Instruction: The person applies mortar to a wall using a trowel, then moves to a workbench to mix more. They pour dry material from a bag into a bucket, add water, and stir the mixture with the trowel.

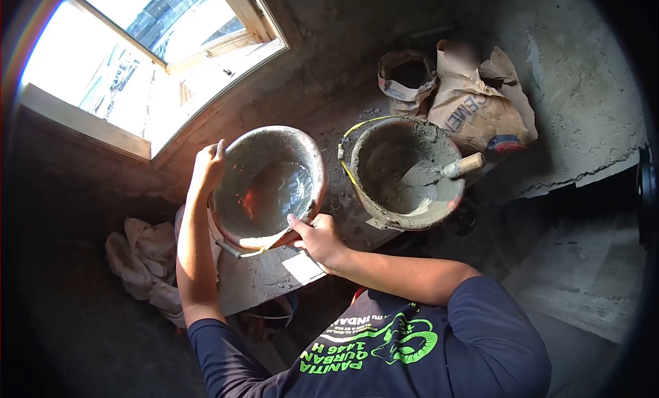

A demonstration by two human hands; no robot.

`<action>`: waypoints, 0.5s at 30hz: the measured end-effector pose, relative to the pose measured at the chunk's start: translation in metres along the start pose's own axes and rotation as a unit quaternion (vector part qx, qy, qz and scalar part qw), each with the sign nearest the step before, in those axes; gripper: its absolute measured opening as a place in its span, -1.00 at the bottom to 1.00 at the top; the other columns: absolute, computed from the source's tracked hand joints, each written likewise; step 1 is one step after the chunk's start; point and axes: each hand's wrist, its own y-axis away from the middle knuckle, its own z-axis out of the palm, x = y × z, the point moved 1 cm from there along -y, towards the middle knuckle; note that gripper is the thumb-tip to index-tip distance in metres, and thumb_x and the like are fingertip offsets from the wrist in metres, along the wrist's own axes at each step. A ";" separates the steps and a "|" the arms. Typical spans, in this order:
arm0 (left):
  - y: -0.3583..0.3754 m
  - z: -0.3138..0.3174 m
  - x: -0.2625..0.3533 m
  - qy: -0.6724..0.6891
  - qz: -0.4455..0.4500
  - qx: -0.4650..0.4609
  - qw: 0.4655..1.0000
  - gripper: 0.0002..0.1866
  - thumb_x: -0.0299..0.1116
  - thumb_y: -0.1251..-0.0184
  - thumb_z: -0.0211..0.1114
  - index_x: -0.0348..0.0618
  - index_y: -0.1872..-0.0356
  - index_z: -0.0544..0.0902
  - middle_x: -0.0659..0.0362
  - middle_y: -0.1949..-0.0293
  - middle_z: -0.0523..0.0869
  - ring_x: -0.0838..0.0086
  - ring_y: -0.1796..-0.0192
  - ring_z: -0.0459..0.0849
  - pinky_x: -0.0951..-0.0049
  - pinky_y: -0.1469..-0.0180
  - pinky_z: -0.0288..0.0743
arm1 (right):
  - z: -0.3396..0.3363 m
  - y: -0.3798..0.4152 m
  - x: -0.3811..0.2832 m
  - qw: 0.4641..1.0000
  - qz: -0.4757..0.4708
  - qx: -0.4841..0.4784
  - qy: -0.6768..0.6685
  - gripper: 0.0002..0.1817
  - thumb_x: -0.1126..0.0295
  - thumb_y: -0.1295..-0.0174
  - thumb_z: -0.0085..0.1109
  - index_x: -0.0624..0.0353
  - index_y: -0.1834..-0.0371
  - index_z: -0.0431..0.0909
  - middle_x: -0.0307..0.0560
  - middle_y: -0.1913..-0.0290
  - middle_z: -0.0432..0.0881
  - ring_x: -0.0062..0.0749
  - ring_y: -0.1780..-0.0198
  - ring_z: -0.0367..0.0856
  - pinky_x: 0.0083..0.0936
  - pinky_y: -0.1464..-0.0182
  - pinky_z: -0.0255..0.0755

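1. While tilted above a board (274, 274), a mortar-smeared bucket (269, 185) sits centre-left.
2. Left hand (208, 166) grips its rim at nine o'clock.
3. Right hand (317, 239) grasps the rim at five o'clock.
4. At three o'clock stands a second bucket (405, 175) holding a trowel (443, 170).

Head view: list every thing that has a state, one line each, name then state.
Bucket in hand: lifted, tilted, grey slurry inside.
Left hand: grip closed on its far rim.
Right hand: grip closed on its near rim.
Mortar bucket: standing upright, part-filled with wet mortar.
Trowel: blade resting in the mortar, handle on the rim.
Cement sack: opened, crumpled.
Paper bag: open at the top.
Window: sash swung open.
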 end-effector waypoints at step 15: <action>-0.016 -0.027 0.173 -0.219 0.144 -0.167 0.951 -0.31 0.02 -0.64 0.06 -0.40 0.61 0.60 -0.10 0.73 0.54 0.13 0.66 0.58 0.10 0.43 0.46 | -0.023 0.085 -0.058 0.986 0.103 -0.051 -0.118 -0.60 0.25 -0.62 -0.07 0.44 -0.21 0.42 0.13 -0.22 0.58 -0.28 -0.23 0.64 -0.30 -0.39 0.54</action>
